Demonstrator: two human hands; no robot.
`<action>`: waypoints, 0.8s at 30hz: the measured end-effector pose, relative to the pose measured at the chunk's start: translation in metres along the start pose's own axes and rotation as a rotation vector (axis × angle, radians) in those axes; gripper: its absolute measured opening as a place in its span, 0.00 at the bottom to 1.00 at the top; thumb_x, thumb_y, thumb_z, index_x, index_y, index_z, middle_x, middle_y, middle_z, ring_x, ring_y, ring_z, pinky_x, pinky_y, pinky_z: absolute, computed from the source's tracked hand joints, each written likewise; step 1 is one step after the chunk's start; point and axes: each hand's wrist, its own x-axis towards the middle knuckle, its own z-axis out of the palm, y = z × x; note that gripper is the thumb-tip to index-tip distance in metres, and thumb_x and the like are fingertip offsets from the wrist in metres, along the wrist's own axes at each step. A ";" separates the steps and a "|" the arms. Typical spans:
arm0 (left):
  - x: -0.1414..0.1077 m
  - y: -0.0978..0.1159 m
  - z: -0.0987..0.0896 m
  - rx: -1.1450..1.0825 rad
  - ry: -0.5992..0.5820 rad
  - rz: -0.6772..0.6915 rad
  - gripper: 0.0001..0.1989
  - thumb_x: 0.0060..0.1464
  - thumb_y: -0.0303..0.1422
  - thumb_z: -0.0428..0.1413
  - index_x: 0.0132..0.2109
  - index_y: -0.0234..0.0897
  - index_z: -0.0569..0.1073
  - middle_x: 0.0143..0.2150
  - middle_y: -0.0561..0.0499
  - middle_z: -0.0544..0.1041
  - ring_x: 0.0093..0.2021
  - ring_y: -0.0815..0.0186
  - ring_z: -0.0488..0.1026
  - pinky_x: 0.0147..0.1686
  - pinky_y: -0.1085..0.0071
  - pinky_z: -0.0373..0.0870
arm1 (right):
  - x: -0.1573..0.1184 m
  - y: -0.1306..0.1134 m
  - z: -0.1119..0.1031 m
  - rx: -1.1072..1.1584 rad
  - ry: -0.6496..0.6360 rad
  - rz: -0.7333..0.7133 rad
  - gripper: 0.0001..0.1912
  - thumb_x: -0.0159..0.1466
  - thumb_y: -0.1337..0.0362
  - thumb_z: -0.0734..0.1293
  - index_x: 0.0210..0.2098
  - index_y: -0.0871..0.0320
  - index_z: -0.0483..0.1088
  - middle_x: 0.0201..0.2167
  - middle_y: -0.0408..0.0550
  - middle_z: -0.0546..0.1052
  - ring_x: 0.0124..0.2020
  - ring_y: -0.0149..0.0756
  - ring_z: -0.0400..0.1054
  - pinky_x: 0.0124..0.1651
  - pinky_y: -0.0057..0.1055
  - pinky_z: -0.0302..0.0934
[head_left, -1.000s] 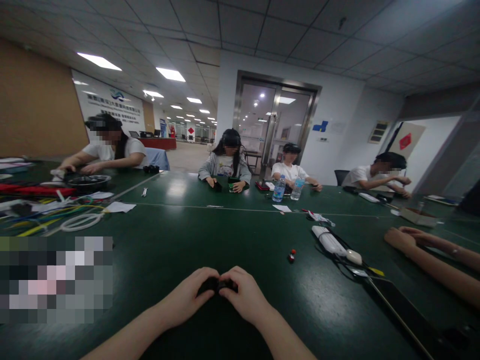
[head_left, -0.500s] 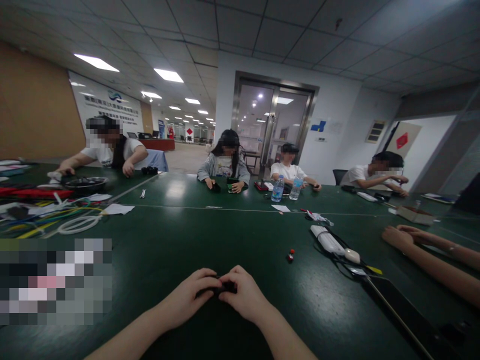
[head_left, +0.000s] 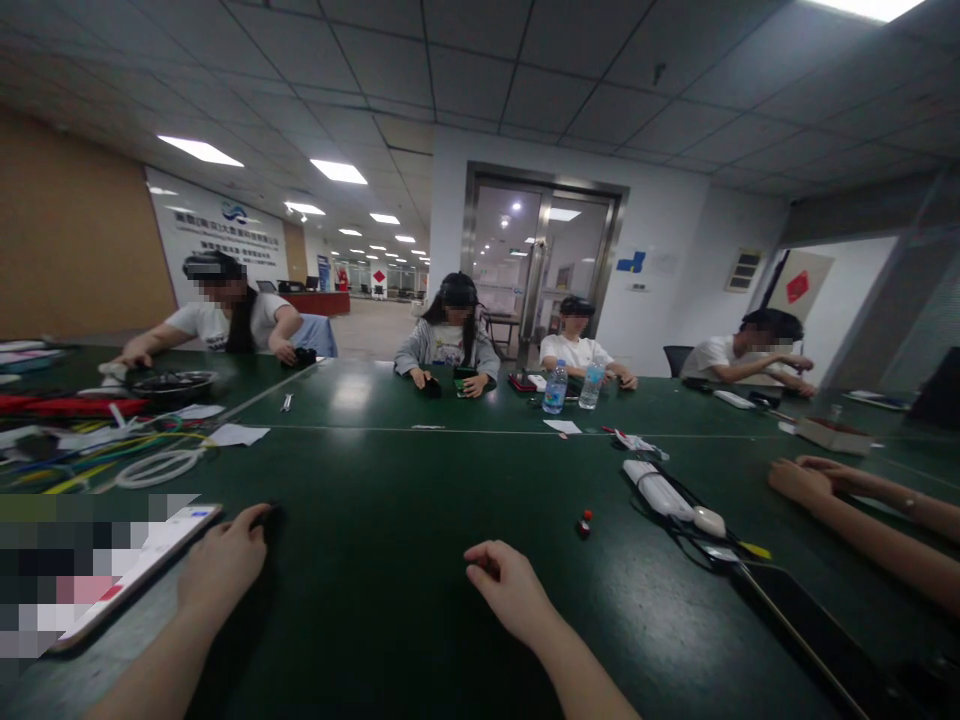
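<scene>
My left hand [head_left: 225, 560] is at the left of the dark green table [head_left: 375, 620], beside a phone or tablet with a lit screen [head_left: 161, 545]. Its closed fingers hold a small black object [head_left: 271, 514], mostly hidden, so its kind is unclear. Right of the middle, my right hand [head_left: 514, 590] stays low over the tabletop with loosely curled fingers. A gap shows between thumb and forefinger, and I see nothing in it. Farther right lies a small red and black item [head_left: 585, 523], apart from both hands.
A white power strip [head_left: 658, 488] with black cables and a long dark panel [head_left: 814, 620] lie at right, near another person's forearms [head_left: 847, 510]. Coiled cables [head_left: 161, 466] lie at left. Two water bottles [head_left: 555, 388] stand across the table, where several people sit.
My hands were together at the centre around a black object. The left hand has moved left with a black object, toward the screen; the right has drawn slightly right, away from it.
</scene>
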 end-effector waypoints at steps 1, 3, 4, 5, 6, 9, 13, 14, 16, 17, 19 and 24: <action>0.001 -0.002 -0.001 0.028 0.006 -0.040 0.22 0.56 0.34 0.39 0.56 0.35 0.64 0.47 0.36 0.71 0.46 0.47 0.69 0.42 0.57 0.65 | 0.000 0.000 0.000 -0.014 -0.014 0.005 0.12 0.58 0.62 0.62 0.42 0.52 0.69 0.37 0.43 0.70 0.38 0.34 0.66 0.40 0.31 0.61; 0.000 -0.002 -0.002 0.054 0.008 -0.074 0.22 0.56 0.34 0.39 0.56 0.37 0.64 0.48 0.36 0.70 0.47 0.49 0.69 0.43 0.59 0.65 | 0.001 0.001 0.000 -0.030 -0.027 0.004 0.12 0.58 0.61 0.62 0.42 0.52 0.69 0.38 0.43 0.70 0.38 0.34 0.67 0.40 0.31 0.61; 0.000 -0.001 -0.001 0.056 0.008 -0.075 0.22 0.56 0.34 0.39 0.56 0.37 0.64 0.49 0.36 0.70 0.47 0.49 0.69 0.43 0.59 0.65 | 0.001 0.001 0.000 -0.032 -0.033 0.004 0.12 0.59 0.61 0.62 0.43 0.52 0.69 0.38 0.43 0.71 0.39 0.34 0.67 0.41 0.31 0.61; -0.001 0.000 -0.001 0.058 0.009 -0.076 0.22 0.56 0.34 0.39 0.56 0.37 0.63 0.49 0.36 0.70 0.47 0.49 0.69 0.43 0.60 0.65 | 0.001 0.002 0.000 -0.032 -0.037 0.006 0.12 0.59 0.61 0.62 0.43 0.52 0.68 0.38 0.43 0.71 0.39 0.34 0.67 0.41 0.31 0.61; -0.001 0.001 -0.001 0.059 0.011 -0.075 0.23 0.56 0.34 0.39 0.56 0.37 0.63 0.50 0.35 0.69 0.47 0.50 0.70 0.43 0.60 0.65 | 0.001 0.002 -0.001 -0.030 -0.042 0.010 0.12 0.59 0.61 0.62 0.43 0.52 0.68 0.39 0.43 0.71 0.39 0.34 0.67 0.41 0.31 0.61; -0.001 0.002 -0.001 0.063 0.017 -0.075 0.23 0.56 0.35 0.39 0.56 0.35 0.63 0.51 0.36 0.69 0.48 0.50 0.69 0.45 0.61 0.64 | 0.000 0.001 -0.001 -0.024 -0.051 0.023 0.12 0.59 0.62 0.62 0.43 0.51 0.68 0.39 0.43 0.71 0.39 0.34 0.67 0.41 0.32 0.61; -0.001 0.002 -0.003 0.068 0.014 -0.085 0.23 0.56 0.35 0.39 0.56 0.36 0.63 0.51 0.36 0.69 0.48 0.50 0.69 0.44 0.61 0.65 | -0.003 -0.004 -0.002 -0.017 -0.071 0.032 0.12 0.59 0.62 0.62 0.42 0.50 0.69 0.39 0.42 0.71 0.40 0.34 0.67 0.41 0.32 0.61; -0.002 0.002 -0.004 0.067 0.012 -0.088 0.23 0.56 0.34 0.39 0.56 0.36 0.63 0.51 0.36 0.69 0.48 0.50 0.69 0.44 0.62 0.65 | -0.003 -0.005 -0.002 -0.016 -0.076 0.037 0.12 0.59 0.62 0.62 0.42 0.50 0.69 0.39 0.42 0.71 0.40 0.35 0.67 0.41 0.32 0.61; -0.002 0.002 -0.005 0.065 0.009 -0.095 0.23 0.56 0.34 0.38 0.56 0.37 0.63 0.51 0.36 0.69 0.49 0.50 0.69 0.44 0.62 0.65 | -0.004 -0.008 -0.003 -0.013 -0.083 0.046 0.12 0.59 0.62 0.61 0.43 0.50 0.69 0.40 0.42 0.71 0.41 0.35 0.67 0.41 0.32 0.61; -0.002 0.003 -0.005 0.063 0.008 -0.098 0.23 0.56 0.34 0.38 0.56 0.37 0.63 0.52 0.36 0.69 0.49 0.50 0.69 0.44 0.62 0.65 | -0.005 -0.009 -0.003 -0.013 -0.084 0.052 0.12 0.59 0.62 0.61 0.43 0.50 0.69 0.40 0.42 0.72 0.41 0.35 0.67 0.41 0.32 0.61; -0.002 0.003 -0.006 0.060 0.006 -0.107 0.23 0.56 0.35 0.38 0.56 0.37 0.63 0.52 0.36 0.69 0.49 0.50 0.68 0.44 0.62 0.65 | -0.005 -0.012 -0.004 -0.013 -0.087 0.065 0.12 0.59 0.62 0.61 0.43 0.50 0.69 0.40 0.42 0.72 0.40 0.35 0.67 0.41 0.32 0.62; 0.000 0.000 -0.003 0.048 0.013 -0.102 0.23 0.55 0.36 0.39 0.56 0.36 0.64 0.51 0.36 0.70 0.48 0.49 0.69 0.43 0.61 0.65 | -0.006 -0.014 -0.004 -0.023 -0.085 0.067 0.12 0.59 0.62 0.61 0.42 0.50 0.69 0.39 0.42 0.72 0.40 0.35 0.67 0.41 0.32 0.62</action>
